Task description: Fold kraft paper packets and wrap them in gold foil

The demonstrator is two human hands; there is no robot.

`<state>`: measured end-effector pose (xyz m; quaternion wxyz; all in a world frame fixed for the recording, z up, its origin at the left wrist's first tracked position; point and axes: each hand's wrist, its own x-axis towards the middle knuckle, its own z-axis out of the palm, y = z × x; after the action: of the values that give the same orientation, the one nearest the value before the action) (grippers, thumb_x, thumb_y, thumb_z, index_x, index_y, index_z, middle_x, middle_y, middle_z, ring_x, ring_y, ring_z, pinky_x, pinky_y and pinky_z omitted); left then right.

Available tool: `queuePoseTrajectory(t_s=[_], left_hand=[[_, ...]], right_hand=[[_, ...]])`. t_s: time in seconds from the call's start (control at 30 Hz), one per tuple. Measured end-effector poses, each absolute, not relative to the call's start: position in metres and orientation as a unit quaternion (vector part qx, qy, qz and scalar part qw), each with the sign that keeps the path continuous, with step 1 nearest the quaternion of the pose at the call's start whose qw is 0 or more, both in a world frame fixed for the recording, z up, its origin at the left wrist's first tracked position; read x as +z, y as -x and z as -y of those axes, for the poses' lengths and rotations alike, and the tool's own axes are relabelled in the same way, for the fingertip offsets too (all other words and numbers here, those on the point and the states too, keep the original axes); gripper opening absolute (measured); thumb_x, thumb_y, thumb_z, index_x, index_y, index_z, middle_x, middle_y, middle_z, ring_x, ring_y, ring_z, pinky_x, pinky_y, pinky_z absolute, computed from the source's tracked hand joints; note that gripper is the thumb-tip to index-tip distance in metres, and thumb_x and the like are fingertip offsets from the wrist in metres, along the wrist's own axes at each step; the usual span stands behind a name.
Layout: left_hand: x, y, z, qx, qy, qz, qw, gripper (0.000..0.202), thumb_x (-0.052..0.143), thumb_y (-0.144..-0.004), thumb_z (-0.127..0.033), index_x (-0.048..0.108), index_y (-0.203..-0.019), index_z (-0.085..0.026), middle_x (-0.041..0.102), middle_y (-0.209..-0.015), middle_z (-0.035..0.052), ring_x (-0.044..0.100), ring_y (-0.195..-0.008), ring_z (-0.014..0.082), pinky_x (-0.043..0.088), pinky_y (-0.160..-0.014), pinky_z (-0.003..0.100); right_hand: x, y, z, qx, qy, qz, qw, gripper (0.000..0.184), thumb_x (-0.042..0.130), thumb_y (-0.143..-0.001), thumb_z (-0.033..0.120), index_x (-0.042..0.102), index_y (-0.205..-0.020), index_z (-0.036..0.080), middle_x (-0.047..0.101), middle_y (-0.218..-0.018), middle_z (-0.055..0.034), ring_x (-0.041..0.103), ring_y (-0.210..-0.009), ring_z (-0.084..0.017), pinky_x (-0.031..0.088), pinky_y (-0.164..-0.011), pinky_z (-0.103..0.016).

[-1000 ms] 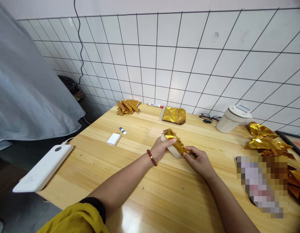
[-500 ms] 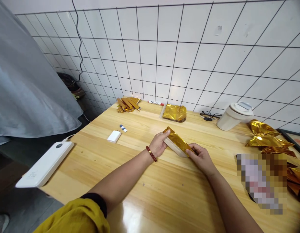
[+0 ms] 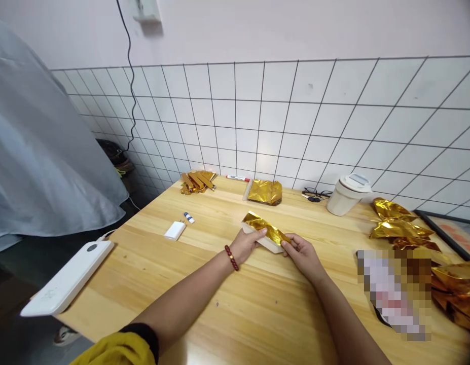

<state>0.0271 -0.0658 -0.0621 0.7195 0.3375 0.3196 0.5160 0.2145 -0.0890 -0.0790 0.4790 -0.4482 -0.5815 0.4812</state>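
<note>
Between my two hands is a folded sheet of gold foil paper [image 3: 270, 230] with a pale border along its near edge, held just above the wooden table. My left hand [image 3: 247, 244] grips its near edge left of the middle, thumb on top. At the right end, my right hand [image 3: 300, 253] pinches the paper between thumb and fingers. A stack of gold foil paper [image 3: 264, 192] lies beyond my hands. To the far left is a pile of folded gold strips [image 3: 199, 181].
Several shaped gold foil pieces [image 3: 404, 228] lie on the right, beside a blurred-out item [image 3: 390, 299]. A white lidded cup [image 3: 347, 195], glasses [image 3: 316, 194] and a marker [image 3: 238, 178] stand or lie along the wall. Left are a charger [image 3: 175, 230], a small blue-white item [image 3: 189, 218] and a power bank [image 3: 69, 276].
My left hand has shifted from the paper's far left end toward its middle, thumb now across the foil. The right hand still pinches the right end. The view has tilted upward.
</note>
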Motion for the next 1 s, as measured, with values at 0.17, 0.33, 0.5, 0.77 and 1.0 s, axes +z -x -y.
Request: queuePoseTrajectory(t_s=[0.17, 0.33, 0.5, 0.77, 1.0], left_hand=[[-0.057, -0.037, 0.067, 0.495, -0.31, -0.311, 0.75, 0.041, 0.087, -0.059, -0.023, 0.068, -0.093, -0.011, 0.072, -0.091, 0.0101, 0.067, -0.083, 0.0205, 0.054, -0.081, 0.037], [-0.061, -0.065, 0.076, 0.591, -0.191, -0.307, 0.721, 0.033, 0.082, -0.063, -0.016, 0.067, -0.092, -0.011, 0.071, -0.088, 0.0081, 0.068, -0.081, 0.0193, 0.055, -0.081, 0.036], [-0.063, -0.077, 0.078, 0.622, -0.166, -0.273, 0.714, 0.033, 0.082, -0.064, -0.016, 0.067, -0.093, -0.012, 0.071, -0.091, 0.0076, 0.067, -0.084, 0.0185, 0.054, -0.082, 0.034], [-0.062, -0.069, 0.079, 0.575, -0.246, -0.26, 0.736, 0.039, 0.086, -0.06, -0.022, 0.07, -0.094, -0.012, 0.07, -0.088, 0.0067, 0.065, -0.083, 0.0184, 0.05, -0.083, 0.035], [-0.062, -0.073, 0.079, 0.57, -0.274, -0.257, 0.73, 0.043, 0.089, -0.054, -0.025, 0.071, -0.092, -0.013, 0.07, -0.083, 0.005, 0.064, -0.077, 0.016, 0.047, -0.079, 0.031]], right_hand=[[-0.08, -0.216, 0.086, 0.484, 0.447, 0.568, 0.493, 0.046, 0.072, -0.072, 0.059, 0.068, -0.092, 0.018, 0.07, -0.079, -0.0047, 0.056, -0.058, -0.012, 0.048, -0.056, -0.026], [-0.082, -0.221, 0.088, 0.471, 0.44, 0.565, 0.515, 0.046, 0.071, -0.074, 0.058, 0.067, -0.098, 0.019, 0.068, -0.073, -0.0024, 0.057, -0.058, -0.014, 0.049, -0.059, -0.028], [-0.082, -0.227, 0.084, 0.468, 0.437, 0.509, 0.576, 0.044, 0.059, -0.083, 0.059, 0.068, -0.094, 0.018, 0.061, -0.064, 0.0004, 0.057, -0.056, -0.014, 0.048, -0.059, -0.029], [-0.08, -0.228, 0.084, 0.488, 0.464, 0.515, 0.53, 0.042, 0.072, -0.072, 0.058, 0.071, -0.088, 0.019, 0.056, -0.052, 0.0028, 0.047, -0.047, -0.011, 0.039, -0.051, -0.025], [-0.078, -0.227, 0.088, 0.487, 0.46, 0.531, 0.519, 0.039, 0.075, -0.071, 0.054, 0.07, -0.085, 0.018, 0.047, -0.049, 0.0057, 0.038, -0.045, -0.009, 0.032, -0.047, -0.023]])
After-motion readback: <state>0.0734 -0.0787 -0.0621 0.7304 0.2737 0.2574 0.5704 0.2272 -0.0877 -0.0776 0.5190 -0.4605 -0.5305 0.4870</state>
